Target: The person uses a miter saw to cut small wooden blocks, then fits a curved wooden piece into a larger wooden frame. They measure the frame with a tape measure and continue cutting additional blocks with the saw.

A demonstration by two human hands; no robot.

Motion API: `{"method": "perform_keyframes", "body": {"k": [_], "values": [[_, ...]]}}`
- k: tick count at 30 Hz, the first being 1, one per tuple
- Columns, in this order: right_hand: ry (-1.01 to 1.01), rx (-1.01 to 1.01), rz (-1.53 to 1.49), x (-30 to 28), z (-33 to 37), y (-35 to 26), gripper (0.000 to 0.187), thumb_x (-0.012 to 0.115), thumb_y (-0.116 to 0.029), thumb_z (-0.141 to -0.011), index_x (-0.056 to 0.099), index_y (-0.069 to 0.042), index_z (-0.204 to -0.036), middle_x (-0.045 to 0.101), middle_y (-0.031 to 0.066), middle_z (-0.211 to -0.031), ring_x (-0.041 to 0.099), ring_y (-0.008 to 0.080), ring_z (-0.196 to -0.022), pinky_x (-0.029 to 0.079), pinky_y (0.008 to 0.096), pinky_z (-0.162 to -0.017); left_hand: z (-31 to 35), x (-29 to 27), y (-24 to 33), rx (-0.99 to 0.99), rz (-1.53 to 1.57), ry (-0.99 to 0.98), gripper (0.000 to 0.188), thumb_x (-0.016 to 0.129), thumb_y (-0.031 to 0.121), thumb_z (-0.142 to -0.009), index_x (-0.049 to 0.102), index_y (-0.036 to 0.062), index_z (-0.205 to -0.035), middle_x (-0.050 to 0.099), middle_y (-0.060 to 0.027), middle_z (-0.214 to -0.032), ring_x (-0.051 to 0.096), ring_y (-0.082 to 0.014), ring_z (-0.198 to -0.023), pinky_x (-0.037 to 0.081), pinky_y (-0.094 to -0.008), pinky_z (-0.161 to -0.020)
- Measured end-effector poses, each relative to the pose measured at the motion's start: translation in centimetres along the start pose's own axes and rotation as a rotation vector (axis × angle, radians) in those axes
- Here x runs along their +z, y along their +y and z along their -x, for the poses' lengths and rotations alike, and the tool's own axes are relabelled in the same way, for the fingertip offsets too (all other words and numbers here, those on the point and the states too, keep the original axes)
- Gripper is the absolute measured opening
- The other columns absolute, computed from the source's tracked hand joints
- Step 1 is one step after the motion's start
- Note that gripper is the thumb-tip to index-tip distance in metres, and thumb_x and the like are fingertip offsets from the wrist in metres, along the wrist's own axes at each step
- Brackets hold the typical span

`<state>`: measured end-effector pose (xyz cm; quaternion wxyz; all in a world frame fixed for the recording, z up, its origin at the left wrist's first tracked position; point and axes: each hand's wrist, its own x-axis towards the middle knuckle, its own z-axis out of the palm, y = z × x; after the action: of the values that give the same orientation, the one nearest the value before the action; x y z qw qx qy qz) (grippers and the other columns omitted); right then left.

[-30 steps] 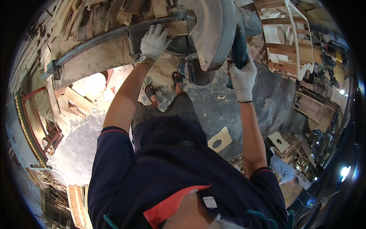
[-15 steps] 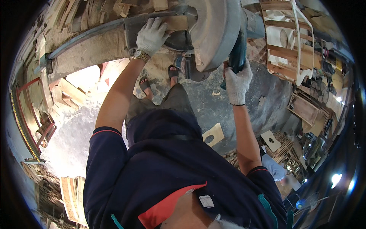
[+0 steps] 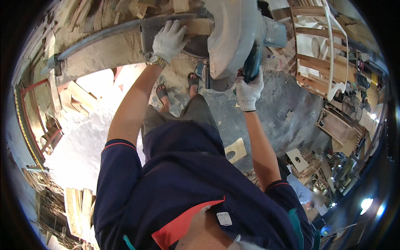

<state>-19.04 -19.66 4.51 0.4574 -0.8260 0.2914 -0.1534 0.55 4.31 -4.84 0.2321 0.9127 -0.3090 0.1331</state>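
1. White-gloved left hand (image 3: 168,41): fingers loosely extended, laid at the left end of a wooden piece; how firmly it holds cannot be told. Wristwatch (image 3: 157,61) below the glove.
2. Wooden piece (image 3: 199,26): short, pale brown, lying on the saw's dark base (image 3: 151,35), right end beside the guard.
3. Saw (image 3: 231,37): large, with a rounded grey guard, standing ahead of the person.
4. White-gloved right hand (image 3: 250,89): wrapped closely round the lower end of a teal handle (image 3: 253,62), at the right of the guard.
5. Counter (image 3: 102,54): dusty, left of the saw, edged by a metal rail (image 3: 98,40); wood offcuts (image 3: 181,6) beyond.
6. White frame (image 3: 339,50) with brown slats, at right.
7. Pale board (image 3: 236,151) with a round hole, on the grey floor (image 3: 277,108).
8. Dark sandals (image 3: 161,92): one pair, worn, below the saw.
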Motion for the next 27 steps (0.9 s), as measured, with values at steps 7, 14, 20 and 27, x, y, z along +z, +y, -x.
{"method": "perform_keyframes", "body": {"k": [7, 14, 20, 27], "values": [[-0.147, -0.103, 0.307, -5.8, -3.0, -13.0, 0.047, 0.073, -0.016, -0.08, 0.063, 0.002, -0.122, 0.075, 0.0147, -0.094, 0.074, 0.0288, -0.082, 0.058, 0.0411, -0.078, -0.1, 0.8, 0.1, -0.071, -0.008, -0.054, 0.04, 0.079, 0.043, -0.084, 0.069, 0.0146, -0.111, 0.061, -0.0106, -0.119, 0.06, -0.0363, -0.114, 0.058, -0.0484, -0.085], [-0.533, -0.649, 0.551, -9.3, -17.0, -27.1, 0.039, 0.062, -0.03, -0.094, 0.07, 0.003, -0.113, 0.073, 0.0168, -0.084, 0.07, 0.032, -0.074, 0.056, 0.0441, -0.072, 1.2, -1.1, 0.9, -0.058, -0.174, 0.147, 0.047, 0.084, 0.037, -0.08, 0.071, 0.0157, -0.121, 0.061, -0.0137, -0.123, 0.059, -0.0365, -0.116, 0.051, -0.0503, -0.098], [-0.467, -0.297, -0.341, -11.3, -20.4, -19.3, 0.035, 0.059, -0.028, -0.101, 0.07, -0.002, -0.122, 0.074, 0.0092, -0.096, 0.072, 0.0213, -0.084, 0.058, 0.0377, -0.076, 4.3, -3.1, 3.9, -0.34, 0.092, 0.045, 0.061, 0.088, 0.021, -0.078, 0.065, 0.0078, -0.133, 0.062, -0.0153, -0.126, 0.062, -0.0362, -0.107, 0.054, -0.0429, -0.094], [-0.014, 0.373, 0.637, -10.0, -24.4, 3.5, 0.062, 0.067, -0.051, -0.088, 0.072, -0.004, -0.128, 0.073, 0.0223, -0.124, 0.071, 0.0347, -0.115, 0.057, 0.0455, -0.094, 15.5, -9.2, 8.9, -0.91, 0.902, 0.273, 0.075, 0.078, 0.002, -0.088, 0.046, 0.0044, -0.156, 0.054, -0.0087, -0.139, 0.059, -0.0173, -0.113, 0.049, -0.0299, -0.091]]}}
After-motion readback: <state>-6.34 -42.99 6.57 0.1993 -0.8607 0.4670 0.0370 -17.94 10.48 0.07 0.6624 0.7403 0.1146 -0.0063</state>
